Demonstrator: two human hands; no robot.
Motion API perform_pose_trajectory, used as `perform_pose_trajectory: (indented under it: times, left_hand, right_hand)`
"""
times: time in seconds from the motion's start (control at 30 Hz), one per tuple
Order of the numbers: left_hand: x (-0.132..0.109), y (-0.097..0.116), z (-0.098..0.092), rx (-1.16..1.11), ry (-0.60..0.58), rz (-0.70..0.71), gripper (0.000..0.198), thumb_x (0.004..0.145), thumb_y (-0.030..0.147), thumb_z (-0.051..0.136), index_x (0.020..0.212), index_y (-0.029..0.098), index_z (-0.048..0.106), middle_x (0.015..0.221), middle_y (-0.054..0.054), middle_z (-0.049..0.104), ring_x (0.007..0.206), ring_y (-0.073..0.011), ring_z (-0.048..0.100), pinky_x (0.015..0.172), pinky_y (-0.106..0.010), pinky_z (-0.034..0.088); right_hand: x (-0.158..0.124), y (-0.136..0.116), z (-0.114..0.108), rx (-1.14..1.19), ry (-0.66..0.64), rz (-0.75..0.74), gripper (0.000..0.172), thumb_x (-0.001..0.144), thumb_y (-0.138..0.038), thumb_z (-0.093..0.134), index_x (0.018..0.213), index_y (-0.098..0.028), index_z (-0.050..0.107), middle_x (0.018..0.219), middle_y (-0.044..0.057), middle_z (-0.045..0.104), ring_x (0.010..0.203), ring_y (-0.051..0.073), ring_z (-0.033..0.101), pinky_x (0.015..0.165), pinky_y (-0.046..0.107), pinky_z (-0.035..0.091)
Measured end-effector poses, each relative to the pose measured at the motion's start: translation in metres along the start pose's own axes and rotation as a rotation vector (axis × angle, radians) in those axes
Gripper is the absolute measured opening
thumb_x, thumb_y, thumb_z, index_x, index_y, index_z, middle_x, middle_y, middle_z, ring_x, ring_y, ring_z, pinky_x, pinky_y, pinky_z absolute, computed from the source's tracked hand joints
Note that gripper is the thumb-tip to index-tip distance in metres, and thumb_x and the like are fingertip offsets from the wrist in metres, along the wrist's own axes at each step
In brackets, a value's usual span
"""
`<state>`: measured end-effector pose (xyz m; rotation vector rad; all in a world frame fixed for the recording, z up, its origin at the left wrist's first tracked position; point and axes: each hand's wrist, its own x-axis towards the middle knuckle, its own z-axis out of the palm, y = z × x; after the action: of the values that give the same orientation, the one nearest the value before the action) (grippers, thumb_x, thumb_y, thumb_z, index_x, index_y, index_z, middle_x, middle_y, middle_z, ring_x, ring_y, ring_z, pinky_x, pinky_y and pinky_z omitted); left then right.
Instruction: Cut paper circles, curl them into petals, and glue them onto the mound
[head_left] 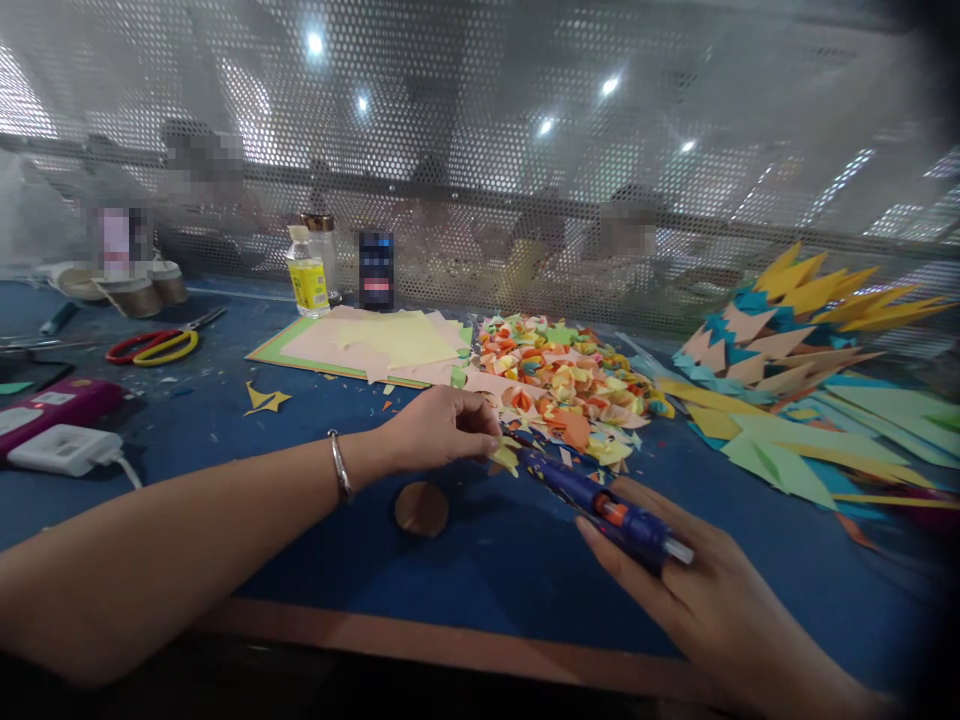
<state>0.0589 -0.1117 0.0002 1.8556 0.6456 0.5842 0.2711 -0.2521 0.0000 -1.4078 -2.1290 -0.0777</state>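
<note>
curled paper bits (559, 385) lay heaped far, a round brown disc (421, 508) near; our left hand (446, 430) pinched yellow paper (507, 456); our right hand (697, 585) clasped a glue gun (566, 481).

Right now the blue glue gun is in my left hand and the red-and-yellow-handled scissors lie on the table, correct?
Wrong hand: the head view shows the blue glue gun in your right hand; the scissors do lie on the table.

The glue gun (581, 495) partly hides the right hand (694, 580); the dark phone (376, 270) is blurred.
</note>
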Motion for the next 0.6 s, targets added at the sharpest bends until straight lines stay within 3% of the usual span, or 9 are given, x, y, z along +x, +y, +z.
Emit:
perform_pose_trajectory:
  times: [0.33,0.6]
  left_hand:
    - [0.0000,0.0033,0.0000,0.043,0.002,-0.009,0.004,0.072,0.016,0.064,0.074,0.014,0.063,0.066,-0.001,0.064,0.062,-0.0103,0.060,0.062,-0.023,0.044]
    - [-0.0007,0.0023,-0.0024,0.057,-0.050,0.003,0.004,0.073,0.016,0.063,0.076,0.014,0.064,0.066,-0.002,0.066,0.062,-0.0102,0.060,0.061,-0.022,0.044]
  right_hand:
    - [0.0024,-0.0043,-0.0016,-0.004,0.057,-0.028,0.033,0.094,-0.039,0.037,0.079,-0.024,0.063,0.071,0.005,0.068,0.062,0.018,0.067,0.054,0.026,0.054]
    - [-0.0032,0.0046,0.0025,-0.062,0.119,-0.054,0.034,0.094,-0.040,0.040,0.083,-0.023,0.067,0.084,0.008,0.072,0.074,0.021,0.070,0.066,0.029,0.057]
